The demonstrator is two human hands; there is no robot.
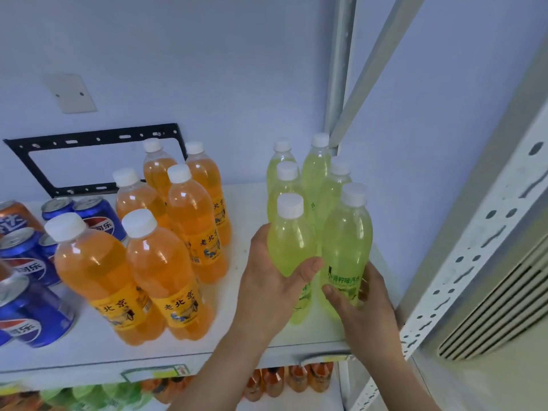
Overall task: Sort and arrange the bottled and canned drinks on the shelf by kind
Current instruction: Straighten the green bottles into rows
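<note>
On the white shelf (243, 209), several green lemon-drink bottles stand in two rows at the right. My left hand (272, 280) grips the front left green bottle (289, 241) around its middle. My right hand (363, 310) grips the front right green bottle (347, 241) at its label. Both bottles stand upright on the shelf, side by side. Several orange drink bottles (166, 262) with white caps are grouped in the shelf's middle. Blue cola cans (100, 216) and an orange can (13, 218) are clustered at the left.
A perforated metal upright (462, 262) borders the shelf on the right, with a vent grille (498, 310) beyond it. A black metal bracket (95, 137) hangs on the back wall. The lower shelf holds more orange bottles (290, 381) and green bottles (89, 396).
</note>
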